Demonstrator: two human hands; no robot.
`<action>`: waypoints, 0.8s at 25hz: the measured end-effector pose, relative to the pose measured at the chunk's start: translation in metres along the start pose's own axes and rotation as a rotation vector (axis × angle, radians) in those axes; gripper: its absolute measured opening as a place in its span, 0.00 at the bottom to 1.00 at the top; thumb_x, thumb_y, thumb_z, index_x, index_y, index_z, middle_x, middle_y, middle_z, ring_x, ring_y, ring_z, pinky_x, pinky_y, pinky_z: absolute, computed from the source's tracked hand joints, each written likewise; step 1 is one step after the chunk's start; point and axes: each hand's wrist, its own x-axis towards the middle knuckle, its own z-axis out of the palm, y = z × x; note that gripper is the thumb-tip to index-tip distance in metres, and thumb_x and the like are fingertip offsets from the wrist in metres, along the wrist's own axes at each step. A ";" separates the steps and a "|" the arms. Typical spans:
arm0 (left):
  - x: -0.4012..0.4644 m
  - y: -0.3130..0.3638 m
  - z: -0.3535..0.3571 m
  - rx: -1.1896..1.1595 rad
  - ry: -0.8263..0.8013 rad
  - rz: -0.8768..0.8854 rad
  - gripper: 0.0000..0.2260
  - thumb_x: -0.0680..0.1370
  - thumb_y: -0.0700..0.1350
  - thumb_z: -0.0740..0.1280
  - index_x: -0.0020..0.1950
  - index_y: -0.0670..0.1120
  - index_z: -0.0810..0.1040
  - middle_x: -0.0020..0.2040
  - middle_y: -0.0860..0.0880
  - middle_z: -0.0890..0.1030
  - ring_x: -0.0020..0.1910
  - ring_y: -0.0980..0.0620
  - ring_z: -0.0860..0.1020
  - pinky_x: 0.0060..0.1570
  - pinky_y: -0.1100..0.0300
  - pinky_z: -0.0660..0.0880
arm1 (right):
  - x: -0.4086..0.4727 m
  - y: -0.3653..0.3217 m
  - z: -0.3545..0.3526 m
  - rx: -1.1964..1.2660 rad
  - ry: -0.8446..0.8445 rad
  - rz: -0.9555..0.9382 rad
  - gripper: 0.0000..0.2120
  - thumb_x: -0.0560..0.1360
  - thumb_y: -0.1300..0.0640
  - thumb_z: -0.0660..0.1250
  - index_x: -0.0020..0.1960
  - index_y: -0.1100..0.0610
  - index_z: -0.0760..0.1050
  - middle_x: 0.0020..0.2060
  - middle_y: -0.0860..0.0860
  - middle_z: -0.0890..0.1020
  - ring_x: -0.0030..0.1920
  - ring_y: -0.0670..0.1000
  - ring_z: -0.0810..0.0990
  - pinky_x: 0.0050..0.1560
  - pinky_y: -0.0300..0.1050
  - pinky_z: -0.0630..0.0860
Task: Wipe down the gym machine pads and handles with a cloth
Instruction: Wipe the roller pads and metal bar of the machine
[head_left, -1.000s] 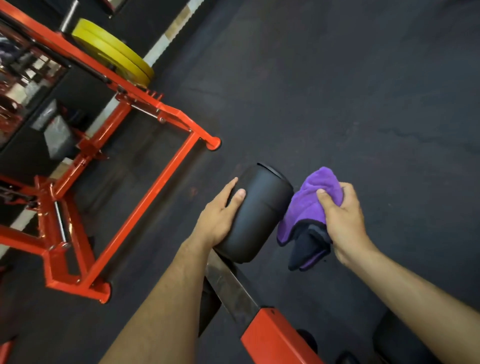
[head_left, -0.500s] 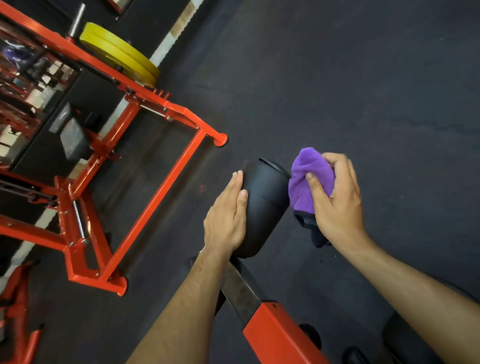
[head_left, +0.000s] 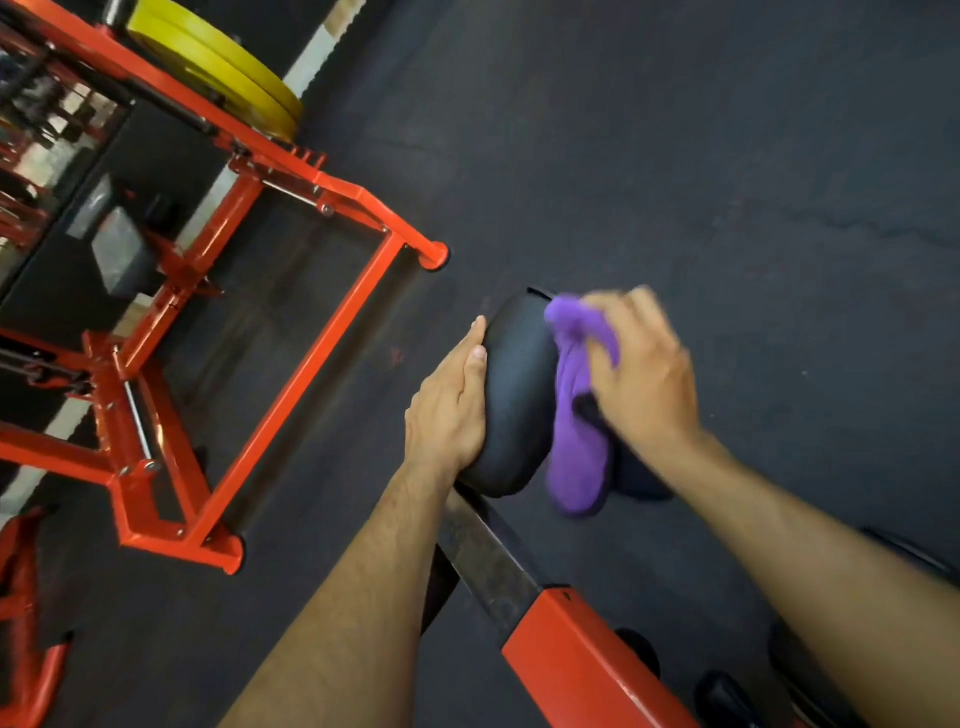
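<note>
A black cylindrical roller pad sticks out from a steel bar on an orange machine arm at centre. My left hand lies flat against the pad's left side, fingers straight and together. My right hand grips a purple cloth and presses it against the pad's right side. The cloth's lower end hangs loose below my hand. My right hand is motion-blurred.
An orange steel machine frame stands on the dark rubber floor to the left. Yellow weight plates sit on it at the top left. A mirror lines the far left wall. More dark padding shows at the bottom right.
My right hand has brought the cloth from beside the pad onto its right side and up toward its far end. My left hand has flattened against the pad's left side.
</note>
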 end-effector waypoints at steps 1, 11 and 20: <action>0.003 -0.002 0.001 -0.009 0.006 0.004 0.18 0.86 0.61 0.49 0.76 0.73 0.62 0.76 0.70 0.66 0.76 0.58 0.65 0.74 0.53 0.61 | 0.012 0.000 0.001 0.021 0.070 0.101 0.15 0.75 0.60 0.62 0.60 0.50 0.76 0.52 0.52 0.74 0.47 0.60 0.78 0.44 0.58 0.78; 0.023 -0.015 -0.009 0.052 0.031 0.046 0.20 0.86 0.59 0.52 0.77 0.63 0.69 0.77 0.62 0.70 0.76 0.57 0.67 0.75 0.54 0.63 | -0.056 -0.017 -0.017 0.104 -0.317 -0.215 0.22 0.71 0.65 0.69 0.61 0.46 0.76 0.52 0.46 0.74 0.51 0.51 0.78 0.50 0.46 0.78; 0.009 0.006 0.007 0.190 -0.067 0.235 0.22 0.86 0.60 0.50 0.81 0.68 0.52 0.81 0.70 0.53 0.79 0.66 0.56 0.69 0.60 0.59 | -0.035 -0.024 0.019 0.082 0.095 0.252 0.15 0.75 0.63 0.65 0.60 0.52 0.72 0.56 0.52 0.73 0.54 0.57 0.69 0.57 0.51 0.68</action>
